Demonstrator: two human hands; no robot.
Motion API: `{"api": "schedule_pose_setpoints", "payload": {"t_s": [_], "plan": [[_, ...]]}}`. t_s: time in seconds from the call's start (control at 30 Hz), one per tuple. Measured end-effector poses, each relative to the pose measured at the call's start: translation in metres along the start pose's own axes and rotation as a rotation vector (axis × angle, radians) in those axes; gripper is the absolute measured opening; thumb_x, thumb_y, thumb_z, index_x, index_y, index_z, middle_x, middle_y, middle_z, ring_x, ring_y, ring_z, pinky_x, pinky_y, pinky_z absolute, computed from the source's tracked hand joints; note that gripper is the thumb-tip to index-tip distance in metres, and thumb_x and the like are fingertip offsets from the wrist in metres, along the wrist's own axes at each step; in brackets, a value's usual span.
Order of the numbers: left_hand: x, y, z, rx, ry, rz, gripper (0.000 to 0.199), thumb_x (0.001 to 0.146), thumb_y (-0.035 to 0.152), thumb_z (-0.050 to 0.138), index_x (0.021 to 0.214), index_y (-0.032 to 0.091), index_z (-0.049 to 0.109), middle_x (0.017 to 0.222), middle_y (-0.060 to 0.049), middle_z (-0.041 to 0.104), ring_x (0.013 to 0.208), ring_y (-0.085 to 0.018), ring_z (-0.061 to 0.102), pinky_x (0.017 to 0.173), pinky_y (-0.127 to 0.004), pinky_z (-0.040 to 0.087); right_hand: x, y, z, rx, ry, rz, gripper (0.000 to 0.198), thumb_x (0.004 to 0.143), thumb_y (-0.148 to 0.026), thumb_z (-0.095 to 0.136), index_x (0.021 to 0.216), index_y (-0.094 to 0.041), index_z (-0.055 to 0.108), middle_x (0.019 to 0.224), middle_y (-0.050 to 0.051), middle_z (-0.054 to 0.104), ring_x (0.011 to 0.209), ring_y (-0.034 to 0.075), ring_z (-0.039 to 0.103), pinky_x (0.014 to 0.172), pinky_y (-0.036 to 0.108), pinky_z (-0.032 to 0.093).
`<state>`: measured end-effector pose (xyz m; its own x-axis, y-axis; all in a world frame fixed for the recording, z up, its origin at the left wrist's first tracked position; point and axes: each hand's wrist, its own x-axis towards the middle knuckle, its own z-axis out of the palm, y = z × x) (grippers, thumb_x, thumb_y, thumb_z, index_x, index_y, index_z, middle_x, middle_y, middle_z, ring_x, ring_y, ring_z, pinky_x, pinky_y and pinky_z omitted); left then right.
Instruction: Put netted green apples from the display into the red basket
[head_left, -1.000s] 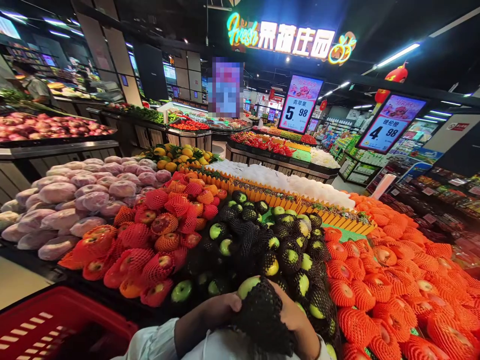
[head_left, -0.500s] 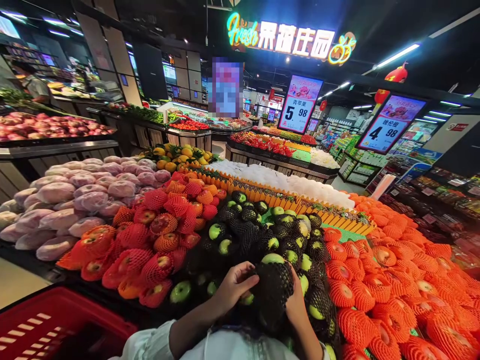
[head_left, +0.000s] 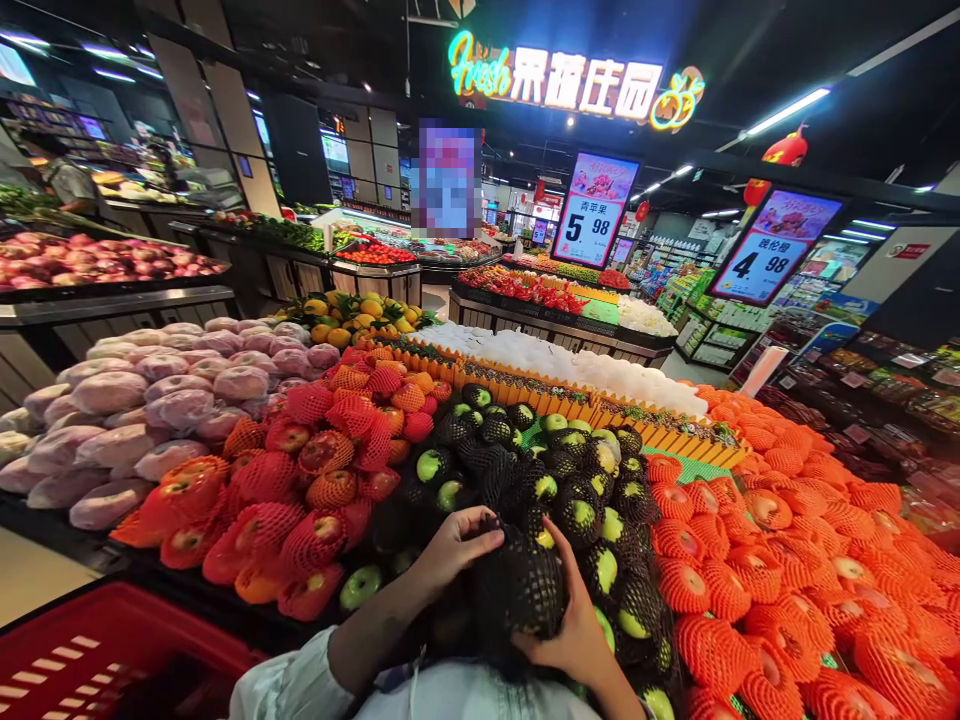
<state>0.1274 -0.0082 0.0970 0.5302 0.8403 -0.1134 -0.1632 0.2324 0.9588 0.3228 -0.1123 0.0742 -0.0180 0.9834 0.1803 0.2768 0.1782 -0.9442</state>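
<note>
A green apple in a black foam net [head_left: 531,585] is held close to my body, above the heap of green apples [head_left: 583,512]. The net covers nearly all of it, and its lower end blends into the dark around it. My left hand [head_left: 457,548] pinches the net's upper left edge between thumb and fingers. On the other side, my right hand [head_left: 564,622] is curved round the apple, fingers along its right side and thumb beneath. A bare green apple [head_left: 361,588] lies left of my left forearm.
Apples in red nets [head_left: 330,490] are piled to the left, with wrapped pale fruit [head_left: 180,400] beyond. Orange-netted fruit [head_left: 772,570] fills the right. A red basket [head_left: 127,640] stands at lower left. Yellow dividers [head_left: 555,400] edge the display's back.
The netted apple has shifted slightly left and down and turned, so its bare green top no longer shows. My right hand has moved left with it, its thumb now under the apple.
</note>
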Motion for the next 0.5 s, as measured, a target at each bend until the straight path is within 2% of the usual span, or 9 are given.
{"api": "schedule_pose_setpoints", "payload": {"t_s": [0.07,0.1,0.13,0.17,0.23,0.33,0.4,0.43,0.5], "plan": [[0.003,-0.005,0.001,-0.054,0.050,-0.037,0.062,0.058,0.063,0.089,0.081,0.014,0.060,0.072,0.002,0.058,0.064,-0.010,0.051,0.059,-0.021,0.039,-0.002,-0.003,0.002,0.083,-0.036,0.003,0.139,0.057,-0.019,0.082,0.164,-0.024,-0.006,0.141,0.014,0.059,0.124,0.034,0.061,0.110,0.050,0.044],[0.004,-0.008,0.002,-0.072,0.039,-0.060,0.064,0.056,0.064,0.089,0.082,0.014,0.060,0.074,0.002,0.059,0.064,-0.010,0.052,0.060,-0.021,0.040,-0.002,-0.003,0.003,0.117,-0.047,-0.004,0.144,0.058,-0.022,0.084,0.162,-0.023,-0.016,0.141,0.014,0.059,0.123,0.034,0.062,0.108,0.049,0.046],[0.005,-0.011,0.003,-0.079,0.009,-0.080,0.063,0.057,0.065,0.089,0.083,0.014,0.060,0.074,0.002,0.059,0.063,-0.010,0.051,0.059,-0.021,0.039,-0.002,-0.004,0.003,0.137,-0.040,-0.020,0.146,0.060,-0.027,0.086,0.161,-0.023,-0.019,0.144,0.015,0.057,0.126,0.034,0.061,0.108,0.049,0.047],[0.004,-0.014,0.003,-0.077,-0.026,-0.095,0.062,0.060,0.066,0.087,0.082,0.014,0.060,0.072,0.002,0.057,0.061,-0.008,0.048,0.056,-0.020,0.037,-0.002,-0.003,0.003,0.144,-0.012,-0.046,0.145,0.061,-0.034,0.087,0.163,-0.023,-0.015,0.150,0.016,0.052,0.131,0.035,0.057,0.110,0.048,0.046],[0.002,-0.019,0.003,-0.070,-0.093,-0.110,0.061,0.066,0.068,0.082,0.082,0.014,0.060,0.071,0.004,0.052,0.054,-0.005,0.039,0.048,-0.019,0.027,0.001,0.002,0.001,0.151,0.076,-0.109,0.133,0.063,-0.050,0.088,0.165,-0.022,0.006,0.160,0.016,0.041,0.141,0.037,0.048,0.115,0.048,0.042],[-0.004,-0.023,0.000,-0.032,-0.302,-0.091,0.061,0.065,0.066,0.084,0.087,0.014,0.061,0.071,0.005,0.051,0.049,-0.003,0.032,0.043,-0.020,0.021,0.003,0.018,-0.006,0.217,0.215,-0.129,0.110,0.066,-0.069,0.081,0.155,-0.023,0.036,0.160,0.014,0.042,0.145,0.038,0.043,0.119,0.050,0.037],[-0.005,-0.025,-0.001,0.049,-0.449,-0.076,0.058,0.066,0.061,0.086,0.088,0.014,0.061,0.068,0.004,0.052,0.048,-0.004,0.035,0.044,-0.020,0.024,0.002,0.033,-0.008,0.287,0.284,-0.072,0.104,0.066,-0.075,0.077,0.151,-0.025,0.042,0.154,0.014,0.049,0.144,0.038,0.043,0.118,0.053,0.038],[-0.005,-0.027,-0.002,0.095,-0.480,-0.074,0.056,0.067,0.060,0.086,0.087,0.015,0.061,0.066,0.004,0.052,0.048,-0.004,0.037,0.045,-0.020,0.025,0.000,0.041,-0.009,0.328,0.313,-0.036,0.103,0.066,-0.076,0.075,0.151,-0.026,0.043,0.152,0.013,0.051,0.144,0.038,0.044,0.116,0.054,0.039],[-0.002,-0.030,-0.001,0.160,-0.424,-0.060,0.054,0.069,0.059,0.084,0.087,0.014,0.061,0.068,0.002,0.055,0.052,-0.007,0.040,0.047,-0.021,0.027,-0.006,0.054,-0.007,0.429,0.347,0.042,0.104,0.064,-0.079,0.074,0.151,-0.029,0.043,0.148,0.013,0.056,0.139,0.039,0.050,0.111,0.057,0.044]]}}
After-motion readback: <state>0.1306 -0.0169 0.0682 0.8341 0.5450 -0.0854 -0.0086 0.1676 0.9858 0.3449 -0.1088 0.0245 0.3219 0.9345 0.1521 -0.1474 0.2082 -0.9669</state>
